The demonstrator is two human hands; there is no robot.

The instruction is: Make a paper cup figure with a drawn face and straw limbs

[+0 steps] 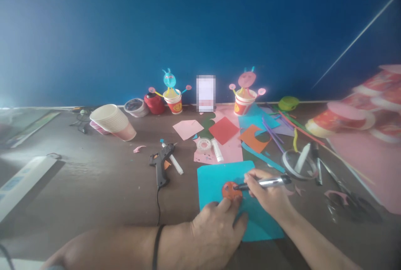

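An orange paper circle (230, 190) lies on a turquoise paper sheet (209, 174) in front of me. My left hand (216, 226), with a dark band at its wrist, presses the circle's lower edge with its fingertips and holds it in place. In my right hand (266, 193) is a black-and-silver marker (272, 181), its tip touching the circle. Small marks show on the circle, too small to read. Beyond the sheet are a glue stick (217, 150) and a roll of clear tape (204, 144).
A black glue gun (162, 165) with its cord lies left of the sheet. Stacked paper cups (112, 122) stand farther left. Two cup figures, one blue-headed (173, 102) and one pink-headed (244, 102), stand by the wall. Scissors (347, 195) lie right.
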